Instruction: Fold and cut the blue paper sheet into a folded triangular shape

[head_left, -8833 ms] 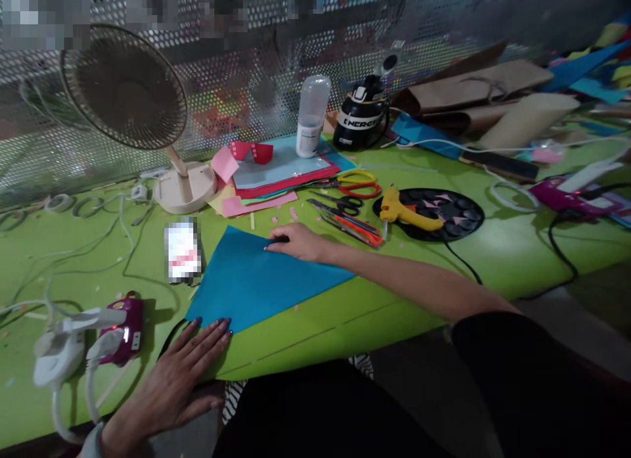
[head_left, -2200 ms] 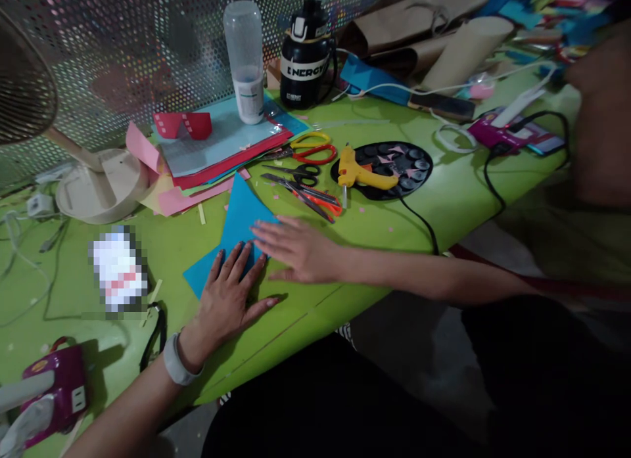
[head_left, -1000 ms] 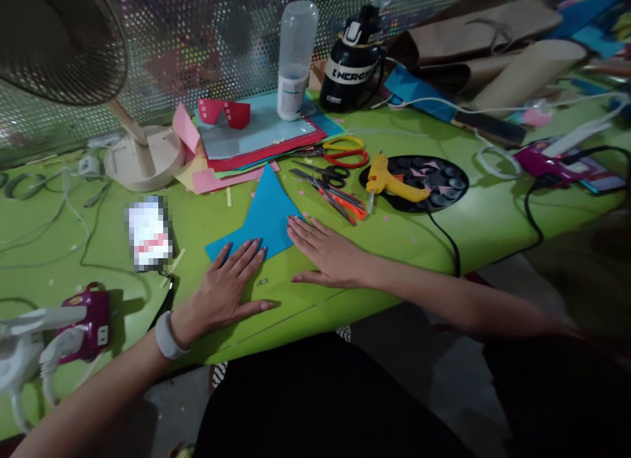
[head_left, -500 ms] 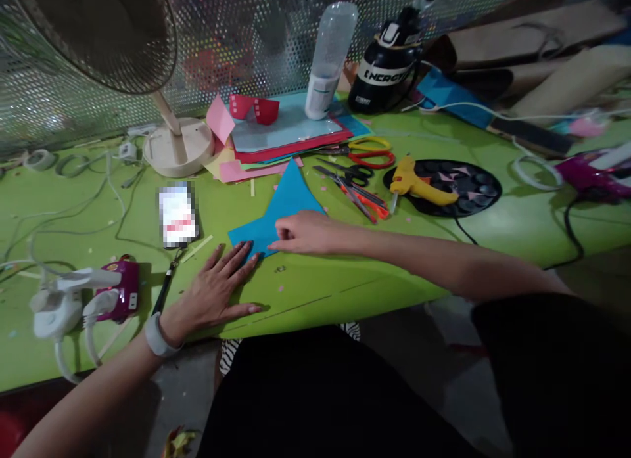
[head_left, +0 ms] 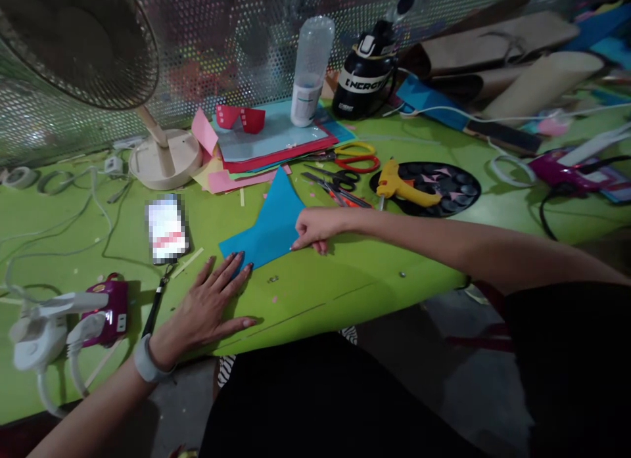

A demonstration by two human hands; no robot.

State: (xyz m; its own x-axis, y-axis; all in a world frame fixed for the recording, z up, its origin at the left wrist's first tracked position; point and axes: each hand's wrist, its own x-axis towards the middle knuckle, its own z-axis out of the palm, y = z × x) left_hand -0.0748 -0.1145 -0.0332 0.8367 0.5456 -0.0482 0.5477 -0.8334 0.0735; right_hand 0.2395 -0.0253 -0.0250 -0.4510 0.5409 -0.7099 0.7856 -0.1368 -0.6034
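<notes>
A folded sheet of blue paper [head_left: 271, 225] lies on the green table, its pointed end toward the back and a narrower arm reaching left. My left hand [head_left: 210, 303] rests flat with fingers spread, the fingertips pressing the paper's lower left part. At the paper's lower right edge is my right hand [head_left: 318, 229], its fingers curled into a loose fist and the thumb tip touching the paper near that edge. Nothing shows inside its curled fingers, and the paper's right corner is hidden behind it.
Behind the paper lie scissors [head_left: 357, 157], and a yellow glue gun [head_left: 407, 185] rests on a black oval mat [head_left: 463, 188]. A phone [head_left: 166, 228], purple power strip [head_left: 111, 310], fan base [head_left: 167, 159], clear bottle [head_left: 311, 70] and black flask [head_left: 362, 77] stand around.
My right hand has slid to the right along the blue paper's lower edge, uncovering more of the sheet. My left hand stays on the paper. The camera view has shifted slightly.
</notes>
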